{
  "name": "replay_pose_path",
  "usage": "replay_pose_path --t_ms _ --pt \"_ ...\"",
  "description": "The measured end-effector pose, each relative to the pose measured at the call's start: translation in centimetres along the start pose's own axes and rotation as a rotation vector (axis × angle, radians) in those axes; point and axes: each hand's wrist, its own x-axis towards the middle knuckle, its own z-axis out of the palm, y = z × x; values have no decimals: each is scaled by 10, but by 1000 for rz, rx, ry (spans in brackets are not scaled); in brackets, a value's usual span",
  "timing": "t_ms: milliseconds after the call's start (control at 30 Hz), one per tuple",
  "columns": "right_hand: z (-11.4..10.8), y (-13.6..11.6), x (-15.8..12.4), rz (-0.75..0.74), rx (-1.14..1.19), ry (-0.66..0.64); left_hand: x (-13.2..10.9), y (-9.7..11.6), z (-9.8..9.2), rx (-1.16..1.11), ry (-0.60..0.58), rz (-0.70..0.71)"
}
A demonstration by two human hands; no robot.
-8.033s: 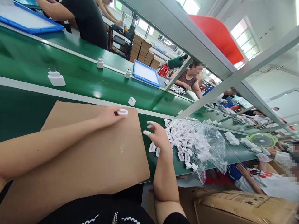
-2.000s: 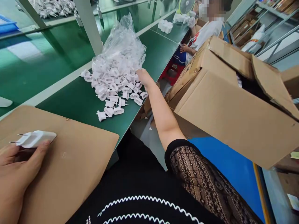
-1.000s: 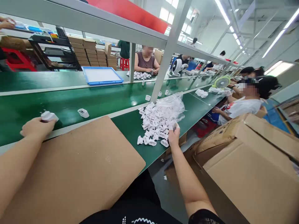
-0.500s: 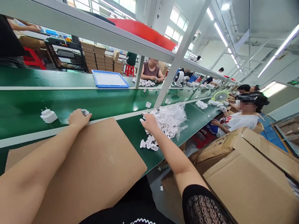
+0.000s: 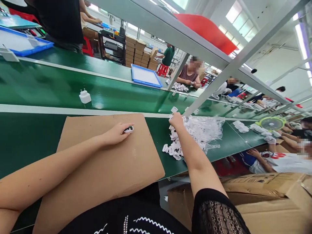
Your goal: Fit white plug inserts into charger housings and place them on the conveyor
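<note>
My left hand point(image 5: 117, 134) is closed around a white charger housing point(image 5: 129, 129), whose open end faces up and shows dark parts inside. It is over the brown cardboard sheet point(image 5: 97, 169). My right hand point(image 5: 176, 120) is closed at the far left edge of a heap of white plug caps point(image 5: 174, 149), with a small white plug cap at its fingertips, partly hidden. A clear plastic bag point(image 5: 209, 130) covers part of the heap. One white charger with two pins point(image 5: 85, 96) stands on the green belt, left of both hands.
A metal post point(image 5: 214, 87) rises just beyond my right hand and carries an overhead shelf with a red tray point(image 5: 207, 31). Large cardboard boxes point(image 5: 270, 201) stand at the lower right. Across the belt lies a blue-rimmed tray point(image 5: 146, 85). Several people sit along the line.
My left hand has come back from the belt edge to above the cardboard with the charger housing. My right hand stays at the heap. The view has turned left, and the belt charger has shifted.
</note>
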Motion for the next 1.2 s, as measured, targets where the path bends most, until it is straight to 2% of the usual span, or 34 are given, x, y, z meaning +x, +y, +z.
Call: replay_pose_path --t_ms 100,200,267,367,400,467,533,600,700,800,967,1100,1200 --pt "-4 -18 -13 -49 212 3 -4 -4 8 -61 103 17" --pt "0 -45 -33 -103 442 -91 -3 -8 13 -171 197 2" --pt "8 -65 -50 -140 724 -259 -2 -10 14 -241 172 -40" --pt "22 -88 -76 -84 1358 -659 -4 -11 16 -310 163 -61" --pt "27 -94 -84 -42 1494 -761 -5 -11 16 -332 173 -63" --pt "35 -102 -96 6 1582 -839 -6 -10 16 -358 190 -85" --pt "43 -108 -104 -3 1565 -778 -7 -8 15 -359 176 -105" --pt "51 -112 -112 -56 1487 -649 -7 -6 15 -362 148 -100" --pt "61 -115 -123 -173 1283 -432 -6 -4 15 -331 158 -62" --pt "71 -117 -133 -261 1071 -283 -4 -4 16 -282 179 -53" --pt "82 -122 -143 -444 755 -166 -3 -8 18 -306 189 -55" --pt "81 -124 -142 -570 507 -165 -3 -9 18 -309 195 -28" --pt "76 -124 -140 -646 418 -165 -3 -8 17 -300 196 -24"
